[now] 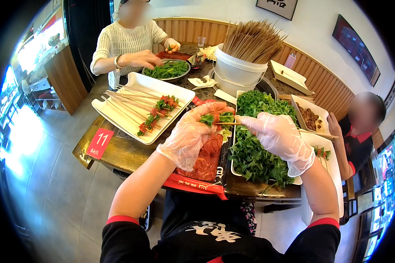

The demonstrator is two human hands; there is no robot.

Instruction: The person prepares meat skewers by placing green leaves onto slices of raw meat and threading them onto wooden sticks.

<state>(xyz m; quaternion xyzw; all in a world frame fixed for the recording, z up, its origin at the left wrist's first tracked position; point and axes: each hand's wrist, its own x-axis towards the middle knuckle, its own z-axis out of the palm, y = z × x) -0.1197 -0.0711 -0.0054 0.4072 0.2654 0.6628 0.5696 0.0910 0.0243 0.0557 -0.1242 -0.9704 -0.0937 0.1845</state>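
My left hand (pixel 194 131), in a clear plastic glove, grips a roll of red meat slices around green herbs (pixel 217 118). My right hand (pixel 273 134), gloved too, pinches a thin wooden skewer (pixel 228 123) that lies along the roll. Below my left hand is an opened red and black package of raw marinated meat slices (pixel 205 159). Under and beside my right hand, a white tray is heaped with leafy cilantro (pixel 256 157). To the left, finished skewers of meat and greens (pixel 154 115) rest in a white tray (pixel 141 136), their sticks pointing left.
A white bucket (pixel 235 70) full of wooden skewers stands behind the cilantro. Across the table, a co-worker in a knit sweater reaches over a bowl of green vegetables (pixel 171 69). Another person sits at right by trays with meat (pixel 307 116). A red number card (pixel 100 143) lies at the left edge.
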